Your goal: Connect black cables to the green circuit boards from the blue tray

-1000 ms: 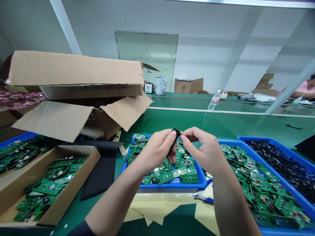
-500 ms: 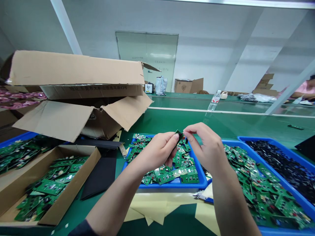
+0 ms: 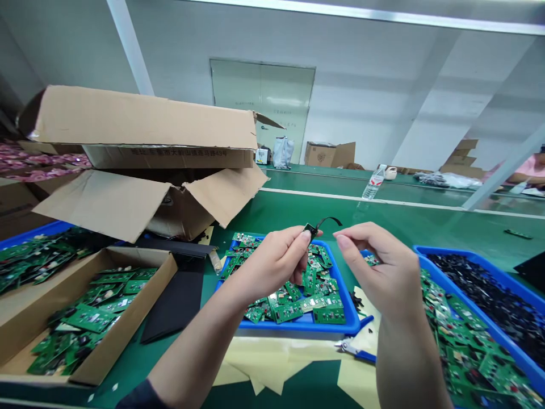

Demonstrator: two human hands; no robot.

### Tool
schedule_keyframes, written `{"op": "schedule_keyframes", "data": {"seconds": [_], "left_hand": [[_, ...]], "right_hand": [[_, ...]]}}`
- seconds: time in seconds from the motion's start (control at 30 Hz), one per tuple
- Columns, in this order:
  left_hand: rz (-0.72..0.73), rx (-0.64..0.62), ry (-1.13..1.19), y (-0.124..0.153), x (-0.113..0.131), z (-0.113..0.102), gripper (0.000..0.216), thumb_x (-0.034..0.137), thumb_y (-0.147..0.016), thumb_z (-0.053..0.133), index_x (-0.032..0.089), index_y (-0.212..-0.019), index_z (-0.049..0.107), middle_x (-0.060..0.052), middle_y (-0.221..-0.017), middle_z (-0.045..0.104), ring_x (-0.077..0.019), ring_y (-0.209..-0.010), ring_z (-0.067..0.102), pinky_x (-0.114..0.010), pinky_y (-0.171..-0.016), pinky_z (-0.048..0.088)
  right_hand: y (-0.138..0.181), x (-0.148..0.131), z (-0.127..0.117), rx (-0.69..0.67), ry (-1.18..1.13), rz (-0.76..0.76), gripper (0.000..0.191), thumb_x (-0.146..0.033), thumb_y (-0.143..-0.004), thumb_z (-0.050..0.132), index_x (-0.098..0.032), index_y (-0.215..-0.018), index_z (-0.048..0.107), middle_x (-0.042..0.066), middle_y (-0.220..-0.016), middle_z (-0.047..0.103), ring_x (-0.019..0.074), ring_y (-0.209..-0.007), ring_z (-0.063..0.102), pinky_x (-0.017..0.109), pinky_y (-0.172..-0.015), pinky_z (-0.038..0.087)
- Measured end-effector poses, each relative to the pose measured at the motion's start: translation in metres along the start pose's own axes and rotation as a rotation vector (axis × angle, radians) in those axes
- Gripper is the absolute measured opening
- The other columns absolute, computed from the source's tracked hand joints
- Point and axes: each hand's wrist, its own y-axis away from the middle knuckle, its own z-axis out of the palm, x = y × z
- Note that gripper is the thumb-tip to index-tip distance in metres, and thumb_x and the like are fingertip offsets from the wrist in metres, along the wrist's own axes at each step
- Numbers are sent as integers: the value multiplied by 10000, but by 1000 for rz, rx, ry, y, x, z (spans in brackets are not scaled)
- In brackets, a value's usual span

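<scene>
My left hand (image 3: 276,258) pinches a small green circuit board (image 3: 310,229) between thumb and fingers, above a blue tray (image 3: 293,328) of similar boards. Most of that board is hidden by the hand. From its upper end a thin black strip (image 3: 328,219) curves up and to the right. My right hand (image 3: 381,267) is just right of the strip's free end, its thumb and forefinger closed together. A small gap shows between them and the strip. Whether those fingertips hold anything is too small to make out.
Blue-handled cutters (image 3: 357,350) lie on yellow paper by the tray. At right are a tray of boards (image 3: 457,341) and a tray of black parts (image 3: 481,284). A carton of boards (image 3: 162,284) and large cardboard boxes (image 3: 145,122) stand left. A water bottle (image 3: 373,183) stands behind.
My right hand has moved right and slightly down, away from the board. The black strip now shows as a free curve. My left hand stays on the board; the view has shifted slightly.
</scene>
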Motion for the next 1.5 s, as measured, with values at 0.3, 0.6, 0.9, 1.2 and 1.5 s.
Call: {"op": "schedule_keyframes", "data": {"seconds": [0.3, 0.6, 0.9, 1.2, 1.5], "left_hand": [[86, -18, -318, -2, 3, 5, 407, 335, -988, 300, 188, -623, 404, 26, -545, 480, -102, -493, 431, -248, -500, 307], [168, 50, -494, -6, -5, 7, 402, 304, -994, 302, 183, -631, 424, 21, -583, 438, -109, -527, 364, -259, -529, 267], [106, 43, -418, -6, -3, 5, 357, 295, -1000, 271, 169, -889, 586, -5, -663, 556, -148, -618, 499, -273, -606, 357], [151, -78, -370, 1, -5, -11, 432, 326, -987, 366, 200, -1397, 405, -90, -1053, 600, -203, -946, 562, -343, -819, 469], [410, 113, -372, -3, -15, -12, 368, 163, -940, 499, 223, -1303, 505, -76, -1102, 564, -162, -966, 580, -306, -845, 513]], "right_hand": [[-1, -1, 14, -10, -77, 176, 127, -233, -827, 604, -190, -708, 605, 2, -645, 639, 124, -562, 583, 242, -546, 507], [2, -1, 19, -7, -62, 121, 137, -202, -859, 571, -187, -732, 621, 15, -680, 648, 136, -611, 589, 261, -579, 512], [2, 4, 20, -87, -80, 100, 170, -226, -876, 571, -194, -748, 677, 45, -792, 720, 169, -720, 661, 291, -663, 549], [-2, 12, 19, -68, -496, 451, 252, -435, -823, 656, -188, -769, 668, 28, -663, 689, 149, -575, 652, 268, -535, 561], [-2, 6, 14, -292, -791, 566, 284, -439, -795, 693, -178, -687, 661, 16, -588, 656, 130, -539, 620, 251, -516, 529]]}}
